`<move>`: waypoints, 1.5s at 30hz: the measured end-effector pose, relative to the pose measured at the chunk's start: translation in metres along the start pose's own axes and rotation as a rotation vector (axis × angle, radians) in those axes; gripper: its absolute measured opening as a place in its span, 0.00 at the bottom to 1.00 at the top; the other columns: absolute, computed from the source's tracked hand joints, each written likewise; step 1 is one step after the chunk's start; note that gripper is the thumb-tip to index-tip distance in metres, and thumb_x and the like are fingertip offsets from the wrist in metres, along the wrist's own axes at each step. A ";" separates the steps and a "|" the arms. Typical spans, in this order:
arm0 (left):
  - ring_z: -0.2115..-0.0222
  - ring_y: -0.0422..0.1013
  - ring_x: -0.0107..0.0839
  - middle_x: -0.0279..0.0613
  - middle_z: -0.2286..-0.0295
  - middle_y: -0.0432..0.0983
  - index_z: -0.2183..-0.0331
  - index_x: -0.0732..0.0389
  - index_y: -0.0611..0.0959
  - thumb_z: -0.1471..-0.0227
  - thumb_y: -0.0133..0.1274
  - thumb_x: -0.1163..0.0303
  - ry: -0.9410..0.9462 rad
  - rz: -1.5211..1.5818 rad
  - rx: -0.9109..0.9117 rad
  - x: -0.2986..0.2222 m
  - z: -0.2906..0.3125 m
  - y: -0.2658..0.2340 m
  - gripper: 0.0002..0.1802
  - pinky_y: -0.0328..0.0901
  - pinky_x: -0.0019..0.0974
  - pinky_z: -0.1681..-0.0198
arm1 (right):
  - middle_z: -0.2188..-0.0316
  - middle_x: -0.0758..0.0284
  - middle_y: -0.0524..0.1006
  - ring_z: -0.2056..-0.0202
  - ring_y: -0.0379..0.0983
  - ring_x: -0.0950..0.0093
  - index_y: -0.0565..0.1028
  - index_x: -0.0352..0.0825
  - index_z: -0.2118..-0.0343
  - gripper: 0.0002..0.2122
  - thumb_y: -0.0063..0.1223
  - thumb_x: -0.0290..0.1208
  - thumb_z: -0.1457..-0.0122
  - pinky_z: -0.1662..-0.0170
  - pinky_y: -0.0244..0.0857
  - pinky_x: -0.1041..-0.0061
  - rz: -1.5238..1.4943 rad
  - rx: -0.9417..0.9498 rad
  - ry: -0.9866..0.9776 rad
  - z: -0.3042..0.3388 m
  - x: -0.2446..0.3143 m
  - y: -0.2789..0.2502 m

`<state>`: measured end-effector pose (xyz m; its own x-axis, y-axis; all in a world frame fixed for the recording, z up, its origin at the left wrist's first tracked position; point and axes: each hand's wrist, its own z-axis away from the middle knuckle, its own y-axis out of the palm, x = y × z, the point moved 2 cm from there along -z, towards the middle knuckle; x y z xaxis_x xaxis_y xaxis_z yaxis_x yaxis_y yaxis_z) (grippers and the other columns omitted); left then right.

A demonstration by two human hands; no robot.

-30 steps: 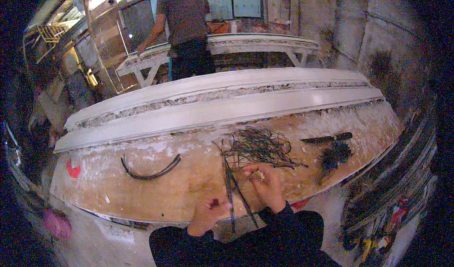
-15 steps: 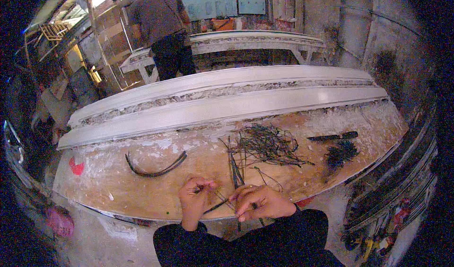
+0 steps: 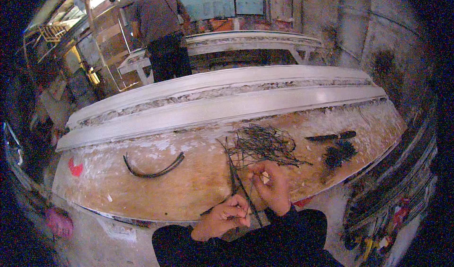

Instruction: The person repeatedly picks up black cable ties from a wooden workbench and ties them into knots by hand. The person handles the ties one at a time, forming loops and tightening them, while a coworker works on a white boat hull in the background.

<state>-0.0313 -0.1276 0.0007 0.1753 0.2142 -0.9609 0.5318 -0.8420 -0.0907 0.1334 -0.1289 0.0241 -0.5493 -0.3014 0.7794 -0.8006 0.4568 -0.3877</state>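
Note:
At the near edge of the wooden tabletop, my left hand [image 3: 226,218] is closed in a pinch, palm turned up. My right hand [image 3: 271,185] is raised higher and further right, fingers pinched together. A thin dark strand seems to run between the two; it is faint and partly hidden. Long dark strips [image 3: 242,187] lie between my hands and reach toward the near edge. Just beyond my right hand spreads a loose tangle of thin dark strands [image 3: 265,145]. A curved bundle of dark strips [image 3: 152,173] rests apart on the left.
A dark-handled knife [image 3: 333,136] and a dark bristly clump [image 3: 340,152] lie at the right. White long mouldings [image 3: 222,108] run along the table's far side. A person [image 3: 163,30] stands beyond, beside another white bench [image 3: 255,43]. A red patch [image 3: 75,166] marks the left end.
My hands have moved apart: the right went up and away, while the left came down and right toward the near edge. The standing person has shifted slightly.

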 end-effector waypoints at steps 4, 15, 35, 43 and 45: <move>0.68 0.64 0.27 0.35 0.72 0.59 0.78 0.63 0.73 0.56 0.53 0.74 0.003 0.137 -0.048 0.005 -0.002 0.004 0.06 0.62 0.29 0.64 | 0.74 0.64 0.73 0.70 0.69 0.69 0.73 0.33 0.72 0.07 0.50 0.20 0.57 0.65 0.60 0.76 0.104 -0.034 -0.110 0.000 -0.002 0.005; 0.71 0.65 0.24 0.34 0.74 0.67 0.75 0.64 0.81 0.62 0.56 0.77 -0.079 -0.176 -0.875 0.001 0.015 -0.052 0.05 0.59 0.23 0.69 | 0.73 0.68 0.70 0.66 0.66 0.75 0.76 0.35 0.80 0.05 0.61 0.22 0.62 0.62 0.58 0.77 -0.406 0.320 0.070 -0.004 -0.004 -0.011; 0.80 0.60 0.18 0.29 0.79 0.62 0.80 0.58 0.72 0.57 0.53 0.74 -0.064 0.438 -0.748 0.001 0.025 -0.058 0.06 0.55 0.20 0.83 | 0.78 0.69 0.69 0.70 0.65 0.76 0.71 0.35 0.80 0.04 0.55 0.26 0.54 0.64 0.57 0.78 -0.324 0.107 0.128 0.005 0.019 -0.007; 0.78 0.62 0.20 0.27 0.79 0.65 0.78 0.54 0.71 0.58 0.49 0.76 -0.044 0.475 -1.127 0.025 0.035 -0.081 0.05 0.57 0.25 0.79 | 0.79 0.70 0.68 0.70 0.65 0.71 0.74 0.42 0.76 0.03 0.53 0.26 0.55 0.61 0.54 0.73 -0.009 0.336 -0.247 0.035 0.032 0.038; 0.77 0.62 0.20 0.27 0.78 0.65 0.78 0.54 0.71 0.58 0.49 0.76 -0.031 0.439 -1.142 0.024 0.040 -0.087 0.05 0.58 0.26 0.77 | 0.80 0.71 0.67 0.70 0.65 0.71 0.74 0.44 0.75 0.04 0.53 0.27 0.55 0.61 0.53 0.72 0.103 0.436 -0.243 0.045 0.037 0.051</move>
<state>-0.1064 -0.0693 -0.0251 0.5110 -0.0039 -0.8596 0.8568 0.0823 0.5090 0.0615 -0.1541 0.0105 -0.6290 -0.4830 0.6091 -0.7362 0.1186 -0.6663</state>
